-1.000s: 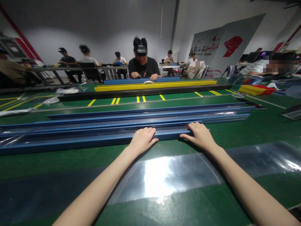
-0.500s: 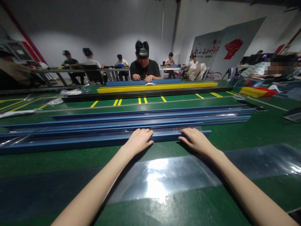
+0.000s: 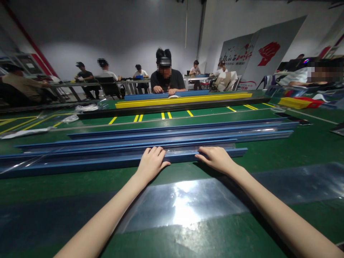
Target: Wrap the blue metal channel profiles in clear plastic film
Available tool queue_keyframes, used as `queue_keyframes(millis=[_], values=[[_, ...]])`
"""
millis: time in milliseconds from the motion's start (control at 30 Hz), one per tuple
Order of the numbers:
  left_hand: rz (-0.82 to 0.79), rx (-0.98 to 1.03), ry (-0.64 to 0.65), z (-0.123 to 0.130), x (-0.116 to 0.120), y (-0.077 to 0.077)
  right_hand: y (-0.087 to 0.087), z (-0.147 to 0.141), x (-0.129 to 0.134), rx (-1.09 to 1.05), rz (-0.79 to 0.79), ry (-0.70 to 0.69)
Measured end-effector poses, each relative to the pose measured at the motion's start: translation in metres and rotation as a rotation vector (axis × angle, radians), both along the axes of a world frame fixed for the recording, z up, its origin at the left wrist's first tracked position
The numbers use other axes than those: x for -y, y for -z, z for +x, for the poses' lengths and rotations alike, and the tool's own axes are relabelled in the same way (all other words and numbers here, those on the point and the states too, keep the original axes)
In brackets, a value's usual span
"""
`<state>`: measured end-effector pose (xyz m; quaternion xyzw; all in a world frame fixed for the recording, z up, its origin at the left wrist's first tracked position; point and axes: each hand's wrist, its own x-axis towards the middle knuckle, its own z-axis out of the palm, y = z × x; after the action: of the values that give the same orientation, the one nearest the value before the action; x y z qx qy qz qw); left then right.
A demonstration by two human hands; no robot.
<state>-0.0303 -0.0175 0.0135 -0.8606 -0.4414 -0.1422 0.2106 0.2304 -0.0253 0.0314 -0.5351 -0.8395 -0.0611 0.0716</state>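
Note:
Across the green table [image 3: 120,179] lies a long blue channel strip [image 3: 80,163], the nearest of several. My left hand [image 3: 152,161] rests on its near edge, fingers curled over the rim and thumb on the front side. To the right, my right hand [image 3: 215,157] grips the same strip near its right end, fingertips over the rim. Clear film [image 3: 40,157] shows in the strip's channel at the left. A wide sheet of clear film [image 3: 209,197] lies flat beneath my forearms.
Behind are more blue strips [image 3: 182,130], a black strip [image 3: 174,107] and a yellow strip [image 3: 188,100]. A person [image 3: 168,79] sits opposite, hands at another blue strip. Crumpled plastic [image 3: 86,108] lies back left, yellow and red trays [image 3: 294,103] back right.
Both hands have shifted slightly left along the near blue strip, still at its rim. The view has moved a little, so the background and strips appear farther right.

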Motion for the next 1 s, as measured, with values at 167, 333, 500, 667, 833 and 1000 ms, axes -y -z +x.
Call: queue_keyframes(millis=[167, 333, 500, 667, 833, 1000], values=[[0.072, 0.06, -0.038, 0.002, 0.002, 0.007, -0.004, -0.031, -0.002, 0.032, -0.007, -0.044], [0.088, 0.084, -0.052, 0.003, 0.004, 0.009, 0.003, -0.048, -0.003, 0.014, 0.081, -0.096], [0.087, 0.106, -0.06, 0.004, 0.005, 0.01, 0.009, -0.045, -0.006, 0.074, 0.222, -0.182], [0.079, 0.127, -0.069, 0.004, 0.007, 0.008, 0.007, -0.043, -0.007, 0.097, 0.244, -0.204], [0.045, 0.138, -0.066, 0.004, 0.007, 0.006, 0.001, -0.044, -0.006, 0.118, 0.207, -0.209], [0.04, 0.139, -0.051, 0.004, 0.006, 0.008, -0.001, -0.033, -0.006, 0.136, 0.17, -0.198]])
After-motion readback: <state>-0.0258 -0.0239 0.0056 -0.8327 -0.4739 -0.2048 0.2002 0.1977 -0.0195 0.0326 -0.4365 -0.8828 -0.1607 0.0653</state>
